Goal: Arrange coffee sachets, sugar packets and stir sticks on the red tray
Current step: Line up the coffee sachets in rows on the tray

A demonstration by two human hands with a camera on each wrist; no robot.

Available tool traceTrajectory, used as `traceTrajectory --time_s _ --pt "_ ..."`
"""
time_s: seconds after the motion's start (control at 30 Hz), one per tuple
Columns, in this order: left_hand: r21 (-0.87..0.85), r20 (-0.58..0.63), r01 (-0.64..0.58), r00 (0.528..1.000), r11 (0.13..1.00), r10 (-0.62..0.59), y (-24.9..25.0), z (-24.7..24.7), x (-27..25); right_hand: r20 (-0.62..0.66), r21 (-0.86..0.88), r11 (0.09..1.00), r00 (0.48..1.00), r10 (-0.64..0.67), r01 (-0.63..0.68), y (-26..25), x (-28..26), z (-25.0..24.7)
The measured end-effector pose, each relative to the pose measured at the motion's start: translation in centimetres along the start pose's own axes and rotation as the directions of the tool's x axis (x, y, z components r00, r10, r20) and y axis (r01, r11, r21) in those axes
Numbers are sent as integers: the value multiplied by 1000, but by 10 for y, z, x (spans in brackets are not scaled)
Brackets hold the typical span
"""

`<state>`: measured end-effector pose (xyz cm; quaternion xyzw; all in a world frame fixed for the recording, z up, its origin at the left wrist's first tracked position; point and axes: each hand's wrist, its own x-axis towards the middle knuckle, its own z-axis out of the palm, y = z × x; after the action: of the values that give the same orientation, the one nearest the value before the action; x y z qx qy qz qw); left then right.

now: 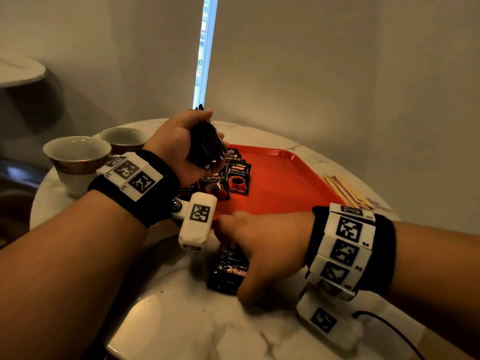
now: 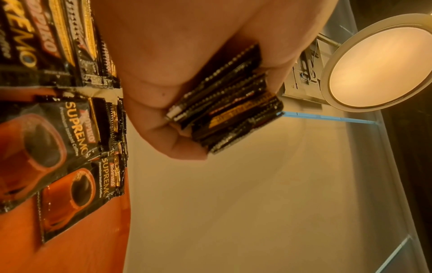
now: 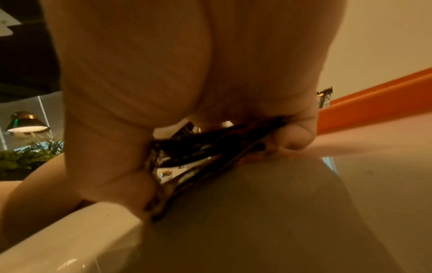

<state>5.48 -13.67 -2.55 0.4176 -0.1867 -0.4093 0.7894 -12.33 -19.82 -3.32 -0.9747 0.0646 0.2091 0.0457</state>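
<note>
Evidently the coffee step is underway: the left hand [image 1: 179, 145] is holding a bundle of sachets [image 1: 206, 145] in a closed grip above the red tray [image 1: 272, 183], over the sachet rows [image 1: 228, 175] lying at the tray's left end. The right hand [image 1: 259, 253] is pinching more loose sachets [image 1: 228, 274] on the surface just before the tray. Next, probably, laying these down neatly; stir sticks [image 1: 348, 190] are waiting beside the tray's right edge.

Two white ceramic cups with gold bands [image 1: 78, 162], left of me. One red plastic tray [image 1: 280, 183]. On it, black coffee sachets [image 1: 237, 179] in overlapping rows; three fronts countable, rest hidden. Pale wooden stir sticks [image 1: 348, 190]: one loose bundle, uncountable.
</note>
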Motion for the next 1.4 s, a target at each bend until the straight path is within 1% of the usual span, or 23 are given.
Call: traceTrajectory --time_s 0.13,0.23,0.3,0.33,0.37,0.4,0.43,0.47,0.5,0.53,0.57,0.6,0.63,0.7,0.77,0.87,0.97,1.0,1.07,1.17,1.2,1.3,1.4 --pt "7 7 13 1000 1000 -14 0 1 -2 -6 11 999 1000 -30 30 6 1 -3" --pt "15 12 26 1000 1000 -26 -1 2 -3 0 -109 990 996 -86 85 9 0 -4" --pt "24 27 31 999 999 -32 -2 3 -5 -29 -160 976 988 -153 146 13 -3 -12" --pt "31 40 34 999 999 -35 -2 4 -5 -69 -129 976 981 -183 173 18 -5 -19" --pt "40 61 37 997 999 -40 -3 4 -5 -133 -52 981 972 -192 186 23 -8 -27" --pt "50 86 43 995 998 -47 -4 4 -6 -232 53 978 955 -185 202 29 -11 -37" --pt "61 110 51 992 997 -58 -5 5 -7 -360 155 959 918 -167 236 35 -14 -46" --pt "67 136 65 988 996 -74 -7 6 -9 -499 220 937 857 -133 273 42 -16 -53" --pt "70 159 84 983 994 -94 -10 8 -10 -618 241 923 781 -94 301 48 -17 -59" --pt "69 185 102 976 992 -113 -13 11 -13 -692 241 921 720 -59 307 52 -14 -62" --pt "64 226 111 966 992 -123 -16 16 -16 -722 240 922 690 -40 305 54 -11 -63" --pt "51 276 108 954 993 -118 -20 20 -19 -719 238 925 694 -37 296 53 -6 -62" --pt "20 336 106 936 994 -107 -23 23 -20 -697 231 931 716 -44 282 52 0 -59" --pt "-26 392 92 917 995 -74 -29 29 -22 -651 227 942 758 -43 248 47 11 -51" --pt "-33 388 57 921 998 -39 -30 28 -22 -674 252 930 738 -30 267 44 20 -46" --pt "-1 367 62 928 998 -57 -24 24 -25 -686 359 839 725 -60 409 42 23 -48" --pt "31 354 47 934 998 -55 -22 24 -26 -719 369 776 686 -110 511 42 25 -49" --pt "18 351 27 936 999 -32 -21 25 -27 -729 365 773 676 -109 518 43 25 -49" --pt "-3 359 -7 933 1000 8 -21 27 -26 -729 364 778 676 -104 512 49 26 -50" --pt "-27 374 3 928 1000 7 -25 30 -25 -696 450 718 712 -91 531 54 25 -52" --pt "-39 375 8 927 999 7 -26 31 -25 -694 458 711 715 -90 534 55 25 -50" --pt "-78 347 16 938 997 12 -32 30 -21 -726 432 718 683 -84 546 60 27 -43" --pt "-12 377 53 925 999 -44 -32 32 -18 -728 446 689 680 -92 571 67 26 -38"
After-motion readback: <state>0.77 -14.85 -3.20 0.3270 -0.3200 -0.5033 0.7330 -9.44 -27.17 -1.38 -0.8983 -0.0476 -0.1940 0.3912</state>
